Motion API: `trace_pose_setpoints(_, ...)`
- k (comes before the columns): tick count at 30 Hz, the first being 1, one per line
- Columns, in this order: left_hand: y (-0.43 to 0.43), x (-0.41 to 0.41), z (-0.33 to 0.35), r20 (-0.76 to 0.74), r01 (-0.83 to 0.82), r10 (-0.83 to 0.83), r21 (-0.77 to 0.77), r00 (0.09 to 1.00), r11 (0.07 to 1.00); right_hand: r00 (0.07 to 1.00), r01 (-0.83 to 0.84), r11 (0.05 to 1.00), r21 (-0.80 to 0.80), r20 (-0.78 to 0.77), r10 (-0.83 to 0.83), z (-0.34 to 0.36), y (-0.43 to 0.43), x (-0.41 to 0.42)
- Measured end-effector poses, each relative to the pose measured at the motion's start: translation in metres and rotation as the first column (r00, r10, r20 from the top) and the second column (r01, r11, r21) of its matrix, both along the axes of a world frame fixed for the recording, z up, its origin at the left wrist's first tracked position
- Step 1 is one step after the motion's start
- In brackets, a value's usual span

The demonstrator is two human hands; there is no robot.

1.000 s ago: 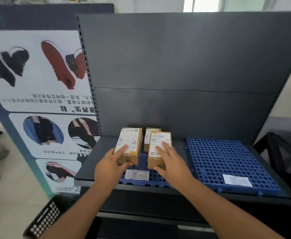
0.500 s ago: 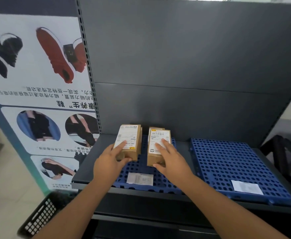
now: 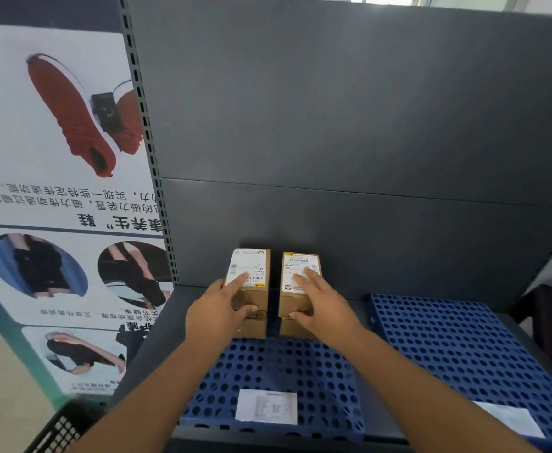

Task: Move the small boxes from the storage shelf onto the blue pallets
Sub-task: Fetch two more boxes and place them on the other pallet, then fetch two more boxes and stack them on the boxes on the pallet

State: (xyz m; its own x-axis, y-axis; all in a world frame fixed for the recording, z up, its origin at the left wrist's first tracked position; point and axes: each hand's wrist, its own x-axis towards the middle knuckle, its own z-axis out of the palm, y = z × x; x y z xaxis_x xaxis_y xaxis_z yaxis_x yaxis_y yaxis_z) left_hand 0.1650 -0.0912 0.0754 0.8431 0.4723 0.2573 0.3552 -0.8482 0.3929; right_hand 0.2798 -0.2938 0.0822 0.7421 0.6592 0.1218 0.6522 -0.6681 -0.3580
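Note:
Two small brown cardboard boxes with white labels stand side by side at the back of the left blue pallet (image 3: 284,371). My left hand (image 3: 215,312) grips the left box (image 3: 256,261), fingers on its label and thumb on its front. My right hand (image 3: 323,308) holds the right box (image 3: 300,261) the same way. Each held box seems to rest on a lower box; the lower left box (image 3: 255,328) and the lower right box (image 3: 292,330) show only their front faces. The right blue pallet (image 3: 464,348) holds no boxes.
Both pallets lie on a dark grey shelf with a tall grey back panel (image 3: 333,125). Each pallet carries a white paper slip, left slip (image 3: 266,406) and right slip (image 3: 509,418). A printed poster (image 3: 55,191) stands at the left, and a black basket (image 3: 59,429) below it.
Both hands have moved the two boxes farther back on the left pallet, close to the back panel. The third box seen behind them earlier is no longer visible separately.

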Motion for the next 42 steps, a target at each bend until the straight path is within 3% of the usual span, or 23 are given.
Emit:
trace_pose_setpoints(10, 0.007, -0.001, -0.015, 0.019, 0.012, -0.011, -0.020, 1.000, 1.000, 1.000, -0.005, 0.999, 0.031, 0.011, 0.005, -0.003, -0.003, 0.004)
trace_pose_setpoints(14, 0.003, 0.000, -0.003, 0.076, -0.001, -0.002, 0.049, 0.997, 0.999, 1.000, 0.007, 0.999, 0.050, 0.028, -0.008, 0.008, -0.017, -0.002)
trace_pose_setpoints(17, -0.012, 0.009, 0.009, 0.149, 0.065, -0.090, 0.164, 0.985, 0.984, 0.998, 0.048, 0.994, 0.102, 0.023, -0.050, 0.019, -0.040, -0.006)
trace_pose_setpoints(21, -0.061, 0.025, 0.024, 0.160, 0.200, -0.232, 0.196, 0.959, 0.960, 0.987, 0.148, 0.981, 0.126, 0.049, -0.155, 0.030, -0.088, -0.018)
trace_pose_setpoints(29, -0.203, 0.055, 0.042, 0.172, 0.533, -0.577, 0.244, 0.798, 0.810, 0.903, 0.382, 0.918, 0.106, 0.169, -0.395, 0.054, -0.235, -0.055)
trace_pose_setpoints(34, -0.309, 0.060, 0.053, 0.157, 0.692, -0.718, 0.195, 0.678, 0.695, 0.833, 0.510, 0.852, 0.116, 0.180, -0.523, 0.064, -0.336, -0.091)
trace_pose_setpoints(42, -0.474, 0.049, 0.055, 0.152, 0.865, -0.883, 0.183, 0.445, 0.468, 0.629, 0.729, 0.659, 0.187, 0.199, -0.752, 0.069, -0.493, -0.168)
